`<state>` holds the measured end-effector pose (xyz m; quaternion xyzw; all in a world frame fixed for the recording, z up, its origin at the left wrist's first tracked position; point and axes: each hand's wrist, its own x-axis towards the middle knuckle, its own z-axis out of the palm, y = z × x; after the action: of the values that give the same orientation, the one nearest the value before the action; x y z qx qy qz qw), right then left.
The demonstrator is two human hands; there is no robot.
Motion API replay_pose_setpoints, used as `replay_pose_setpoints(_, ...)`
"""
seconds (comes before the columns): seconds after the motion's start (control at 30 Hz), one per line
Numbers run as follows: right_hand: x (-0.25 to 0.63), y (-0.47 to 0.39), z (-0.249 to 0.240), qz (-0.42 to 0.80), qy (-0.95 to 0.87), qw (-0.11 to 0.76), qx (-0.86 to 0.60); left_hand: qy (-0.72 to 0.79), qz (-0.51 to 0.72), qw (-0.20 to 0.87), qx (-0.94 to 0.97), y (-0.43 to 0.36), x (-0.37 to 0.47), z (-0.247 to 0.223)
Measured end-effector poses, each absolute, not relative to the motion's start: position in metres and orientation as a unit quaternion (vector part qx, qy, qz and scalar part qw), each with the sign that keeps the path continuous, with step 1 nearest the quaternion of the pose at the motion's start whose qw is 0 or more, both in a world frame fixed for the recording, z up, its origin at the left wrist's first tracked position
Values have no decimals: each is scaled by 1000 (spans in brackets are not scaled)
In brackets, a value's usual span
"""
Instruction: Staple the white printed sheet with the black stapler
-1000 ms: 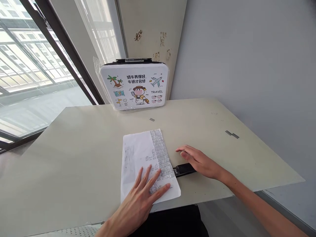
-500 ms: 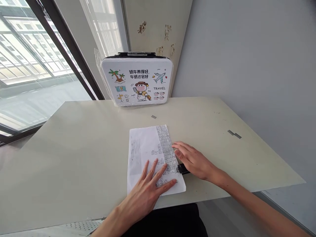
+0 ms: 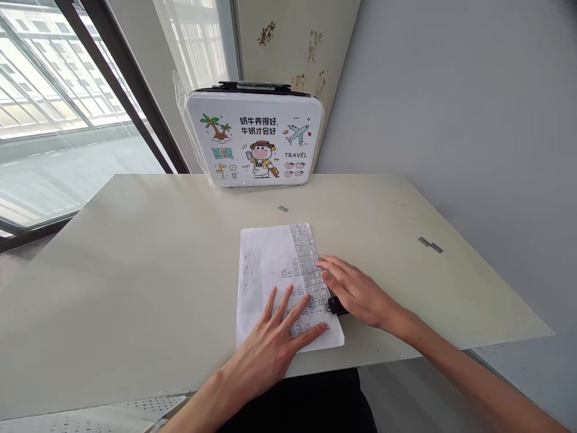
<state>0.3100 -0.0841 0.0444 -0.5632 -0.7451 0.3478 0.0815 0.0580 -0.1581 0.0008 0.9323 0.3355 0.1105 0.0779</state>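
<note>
So on the head view, my only feed, the printed paper [image 3: 273, 243] lies flat on the table [image 3: 148, 270] near the front edge, its right side packed with what look like staples [image 3: 307, 252]. My left hand [image 3: 273, 343] is splayed palm-down on it, gripping nothing. My right hand [image 3: 358, 294] has fingers loosely stretched over the black stapler [image 3: 337, 306] at the paper's right edge; can't tell if the palm's actually pressing. Tip, imo: pin the sheet firmly, square the stapler to the edge, push straight down, left thumb well clear.

Readable stuff: the upright white case [image 3: 228, 107] says 奶牛养得好, 牛奶才会好 plus "TRAVEL", around cow, palm and plane art. The paper's print is too tiny for me, and I can't read a brand on the stapler. Two grey strips [image 3: 430, 245] off right look like spare staples, no lettering I can make out.
</note>
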Motion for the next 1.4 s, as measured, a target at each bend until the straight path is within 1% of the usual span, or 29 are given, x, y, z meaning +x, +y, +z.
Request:
replay_pose_setpoints(0.4, 308, -84, 42, 328, -748, 80, -572, 339, 113, 94, 929, -157, 60, -1)
replay_pose_setpoints(0.8, 302, -85, 40, 299, -745, 51, -593, 336, 113, 102, 929, -157, 60, -1)
replay_pose_setpoints(0.97, 300, -86, 39, 271, -756, 59, -593, 335, 111, 103, 930, -158, 61, -2)
replay_pose_setpoints(1.2, 299, -87, 32, 226, -780, 47, -581, 339, 122, 105, 927, -157, 61, -5)
replay_pose_setpoints(1.4, 294, -88, 27, 162, -800, 30, -577, 339, 128, 103, 926, -157, 62, -6)
